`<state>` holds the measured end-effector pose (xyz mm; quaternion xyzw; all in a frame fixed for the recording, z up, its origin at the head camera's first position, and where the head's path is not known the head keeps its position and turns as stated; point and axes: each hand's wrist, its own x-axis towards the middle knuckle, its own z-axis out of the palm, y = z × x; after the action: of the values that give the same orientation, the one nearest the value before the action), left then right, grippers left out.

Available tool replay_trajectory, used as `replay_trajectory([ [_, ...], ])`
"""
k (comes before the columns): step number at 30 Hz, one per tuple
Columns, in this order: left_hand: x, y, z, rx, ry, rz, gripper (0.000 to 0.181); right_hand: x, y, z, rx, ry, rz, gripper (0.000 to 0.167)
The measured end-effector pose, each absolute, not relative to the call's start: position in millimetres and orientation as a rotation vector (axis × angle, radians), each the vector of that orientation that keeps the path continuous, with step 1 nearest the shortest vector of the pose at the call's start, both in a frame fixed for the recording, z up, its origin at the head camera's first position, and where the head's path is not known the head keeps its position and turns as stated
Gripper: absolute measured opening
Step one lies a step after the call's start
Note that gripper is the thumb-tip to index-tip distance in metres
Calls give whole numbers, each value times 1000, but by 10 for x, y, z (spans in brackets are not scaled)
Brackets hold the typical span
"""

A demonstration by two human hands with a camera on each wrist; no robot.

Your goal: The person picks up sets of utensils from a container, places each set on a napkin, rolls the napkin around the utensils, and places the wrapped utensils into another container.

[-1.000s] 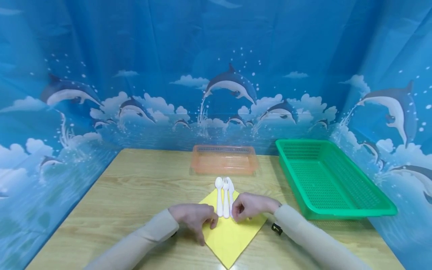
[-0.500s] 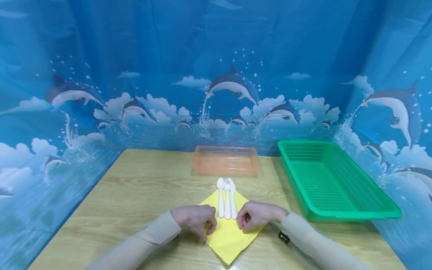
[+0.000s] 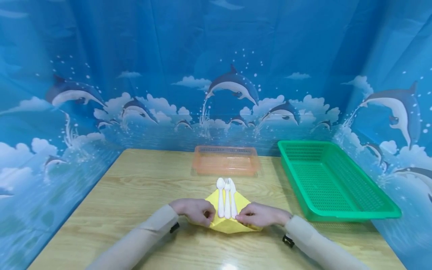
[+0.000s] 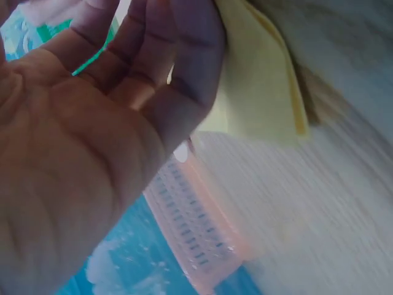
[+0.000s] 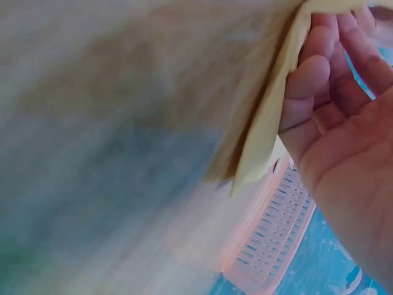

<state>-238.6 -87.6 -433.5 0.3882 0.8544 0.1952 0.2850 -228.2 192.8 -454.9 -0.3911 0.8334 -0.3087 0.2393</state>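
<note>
A yellow napkin (image 3: 227,226) lies on the table, its near corner folded up towards the cutlery handles. On it, side by side, are a white spoon (image 3: 221,183), fork (image 3: 227,198) and knife (image 3: 233,197), heads pointing away. My left hand (image 3: 198,212) pinches the left side of the fold with curled fingers. At the right side, my right hand (image 3: 263,215) grips the fold close to the knife handle. The left wrist view has the napkin's layered edge (image 4: 264,86) beside the fingers. In the right wrist view, my thumb (image 5: 308,77) lies against the napkin.
Behind the cutlery sits a translucent orange basket (image 3: 225,161). A large green basket (image 3: 351,214) stands at the right of the wooden table (image 3: 145,183). A blue dolphin-print curtain (image 3: 175,45) encloses the back and sides.
The napkin's near corner, flat and pointing towards me before, has been folded up and away. Both hands have shifted from lying beside the cutlery to gripping the fold. The cutlery stays put since half a second ago.
</note>
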Motion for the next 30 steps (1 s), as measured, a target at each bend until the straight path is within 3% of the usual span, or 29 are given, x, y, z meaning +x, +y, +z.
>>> replay_trajectory([
  [3,-2425,-915,-4334,950,2225,639,17,-2269,1949,-4537,-990,2292,-856,50],
  [14,-2510,-986,-4307,877,2085,789,8,-2285,1945,-4563,-1083,2416,-837,33],
  [23,-2498,-897,-4269,1068,2229,669,37,-2330,1957,-4589,-1080,2454,-888,41],
  [30,-2524,-863,-4276,1040,2347,619,38,-2351,1937,-4548,-1070,2509,-869,40],
])
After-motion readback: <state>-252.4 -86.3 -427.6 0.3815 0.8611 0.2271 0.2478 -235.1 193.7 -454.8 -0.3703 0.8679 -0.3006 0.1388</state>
